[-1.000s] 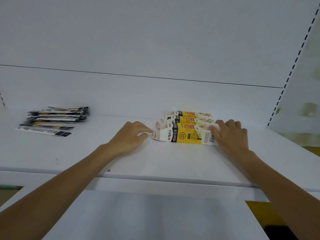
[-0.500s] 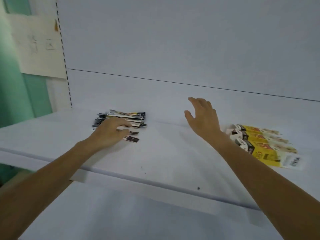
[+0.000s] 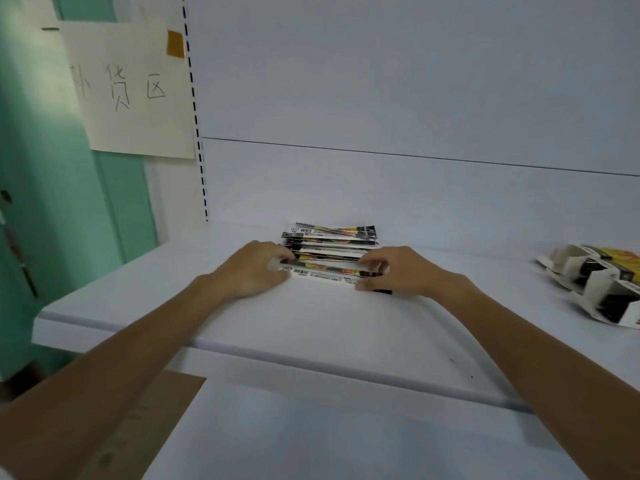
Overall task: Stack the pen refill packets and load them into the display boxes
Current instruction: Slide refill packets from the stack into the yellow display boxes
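Observation:
A loose pile of long, narrow pen refill packets [image 3: 329, 249], printed black, white and yellow, lies on the white shelf [image 3: 311, 327] near its back. My left hand [image 3: 251, 270] curls around the left ends of the nearest packets. My right hand [image 3: 398, 270] pinches their right ends. Both hands rest on the shelf with the front packets between them. Several yellow, white and black display boxes [image 3: 595, 282] lie on their sides at the far right, partly cut off by the frame edge.
The shelf's front edge [image 3: 277, 356] runs across below my forearms. A paper sign with handwriting [image 3: 128, 88] hangs on the green wall at left. A brown cardboard sheet [image 3: 138, 424] lies lower left. A slotted upright [image 3: 195, 112] borders the back panel.
My view swung left from the display boxes to the packet pile. Both hands left the boxes; the right hand, open in the air half a second ago, now grips the packets' right ends.

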Tool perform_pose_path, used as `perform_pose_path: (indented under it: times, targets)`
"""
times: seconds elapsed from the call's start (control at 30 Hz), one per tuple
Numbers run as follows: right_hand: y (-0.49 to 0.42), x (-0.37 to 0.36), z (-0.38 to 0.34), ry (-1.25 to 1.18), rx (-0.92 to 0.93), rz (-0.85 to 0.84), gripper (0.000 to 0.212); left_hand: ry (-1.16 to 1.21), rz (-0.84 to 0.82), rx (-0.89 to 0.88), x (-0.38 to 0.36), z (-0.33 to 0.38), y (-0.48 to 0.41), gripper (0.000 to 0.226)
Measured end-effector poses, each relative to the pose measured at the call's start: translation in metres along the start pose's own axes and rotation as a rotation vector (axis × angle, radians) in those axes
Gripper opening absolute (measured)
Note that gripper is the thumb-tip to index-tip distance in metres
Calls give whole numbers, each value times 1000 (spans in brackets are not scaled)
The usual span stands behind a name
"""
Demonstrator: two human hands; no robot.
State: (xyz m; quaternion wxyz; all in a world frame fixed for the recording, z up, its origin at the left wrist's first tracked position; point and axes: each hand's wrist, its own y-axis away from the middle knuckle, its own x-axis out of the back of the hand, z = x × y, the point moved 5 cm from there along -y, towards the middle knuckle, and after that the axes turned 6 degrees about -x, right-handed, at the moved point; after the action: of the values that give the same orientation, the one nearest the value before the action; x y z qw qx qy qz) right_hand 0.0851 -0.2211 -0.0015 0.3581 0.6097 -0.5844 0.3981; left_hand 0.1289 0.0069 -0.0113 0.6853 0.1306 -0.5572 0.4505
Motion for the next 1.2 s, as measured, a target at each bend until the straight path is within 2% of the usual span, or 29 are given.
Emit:
perform_pose_path:
  times: [0.1, 0.2, 0.3, 0.37, 0.57, 0.8, 0.97, 1.0, 1.07, 1.13, 1.2]
  targets:
    - [-2, 4, -3, -49, 4, 25, 31, -3, -28, -83, -6, 5, -8, 32]
    - [-1, 4, -9, -33, 30, 18, 19, -118, -62, -127, -7, 8, -13, 28]
    - [-5, 8, -9, 68, 33, 133, 22, -240, -75, -125, -1, 12, -16, 23]
    - [-6, 14, -4, 108, -9, 207, 27, -232, -72, -117, 2, 13, -16, 18]
    - [-6, 6, 5, 12, -77, 79, 22, -132, -77, -120, 9, 3, -7, 9]
    - [-5, 5, 2, -14, -126, 145, 30, -82, -78, -105, 10, -2, 2, 21]
    - [-4, 5, 3, 32, -169, 212, 25, -359, -60, -165, 16, 12, 2, 14]
    - [-4, 6, 5, 22, -184, 250, 22, -344, -50, -163, 16, 14, 3, 12]
    - [-2, 11, 6, -48, -213, 355, 14, -128, 0, -115, 18, 13, 6, 7]
    - [1, 15, 1, -159, -203, 453, 27, 158, 137, -45, 24, 12, 6, 17]
    - [4, 16, -15, -315, -133, 462, 39, 332, 237, 14, 26, 14, 5, 9]
